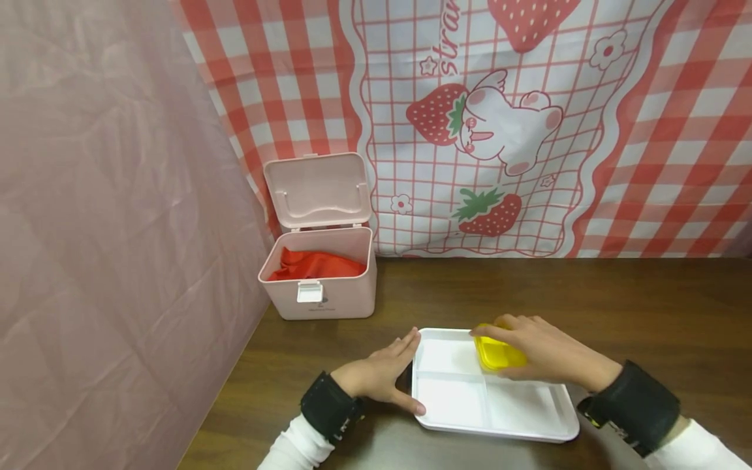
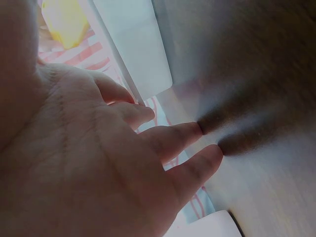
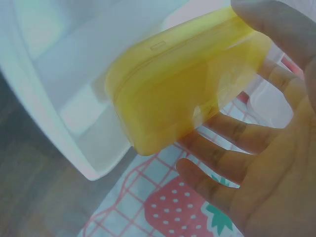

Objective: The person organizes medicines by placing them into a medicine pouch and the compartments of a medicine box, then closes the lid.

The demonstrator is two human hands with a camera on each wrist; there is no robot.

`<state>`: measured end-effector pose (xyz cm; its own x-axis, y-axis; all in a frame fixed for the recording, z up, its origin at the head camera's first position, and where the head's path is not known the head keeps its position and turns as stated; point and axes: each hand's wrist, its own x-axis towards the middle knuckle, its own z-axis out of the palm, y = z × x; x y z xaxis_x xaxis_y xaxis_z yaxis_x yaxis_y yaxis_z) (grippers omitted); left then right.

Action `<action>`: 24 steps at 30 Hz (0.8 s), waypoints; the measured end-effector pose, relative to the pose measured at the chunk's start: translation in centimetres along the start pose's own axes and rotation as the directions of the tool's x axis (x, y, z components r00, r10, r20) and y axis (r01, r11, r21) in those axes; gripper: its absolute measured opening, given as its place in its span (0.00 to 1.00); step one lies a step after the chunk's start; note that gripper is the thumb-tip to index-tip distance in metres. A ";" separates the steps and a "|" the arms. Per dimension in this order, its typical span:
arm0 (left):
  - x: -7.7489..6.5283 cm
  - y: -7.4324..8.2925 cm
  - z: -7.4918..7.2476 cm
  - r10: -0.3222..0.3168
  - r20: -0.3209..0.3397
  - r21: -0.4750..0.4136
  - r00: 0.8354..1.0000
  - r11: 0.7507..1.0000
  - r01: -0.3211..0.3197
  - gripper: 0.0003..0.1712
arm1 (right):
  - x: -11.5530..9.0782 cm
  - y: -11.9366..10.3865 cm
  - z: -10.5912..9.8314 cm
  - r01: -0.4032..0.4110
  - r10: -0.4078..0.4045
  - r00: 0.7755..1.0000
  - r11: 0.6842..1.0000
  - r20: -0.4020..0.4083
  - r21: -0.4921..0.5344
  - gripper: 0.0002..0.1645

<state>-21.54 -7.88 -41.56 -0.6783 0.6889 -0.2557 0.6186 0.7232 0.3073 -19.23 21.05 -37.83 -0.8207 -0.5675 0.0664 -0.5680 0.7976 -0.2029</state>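
A white divided tray [image 1: 452, 398] lies on the table, split into several shallow compartments. My right hand [image 1: 543, 349] grips a yellow translucent plastic box [image 1: 496, 352] over the tray's far right part. In the right wrist view, thumb and fingers hold the yellow box [image 3: 173, 84] by its sides, tilted beside the tray wall [image 3: 54, 118]. My left hand [image 1: 384, 369] is at the tray's left edge, fingers extended toward the far corner and thumb at the near one. The left wrist view shows its fingers [image 2: 192, 168] spread, with the tray's side [image 2: 136, 44] beyond them.
A pink lidded box [image 1: 329, 300] stands open at the back left, with a red cloth [image 1: 317, 264] inside. Behind the brown wooden table [image 1: 664, 313] hangs a strawberry-print cloth [image 1: 482, 228]. A pale pink curtain [image 1: 117, 228] borders the left side.
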 end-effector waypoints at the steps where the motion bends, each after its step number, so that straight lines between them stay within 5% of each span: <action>1: 0.0 0.0 0.0 -0.002 0.001 -0.001 1.000 1.000 0.002 0.66 | 0.1 0.0 0.2 -0.001 0.001 1.000 1.000 0.004 0.004 0.36; 24: 0.0 -0.2 0.1 0.008 0.006 -0.008 1.000 1.000 -0.008 0.66 | 0.2 1.6 1.8 0.040 -0.040 0.999 0.998 -0.002 0.042 0.30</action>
<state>-21.61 -8.03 -41.66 -0.6708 0.6951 -0.2586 0.6211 0.7170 0.3164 -20.15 21.86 -39.85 -0.7976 -0.5984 0.0763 -0.5971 0.7652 -0.2405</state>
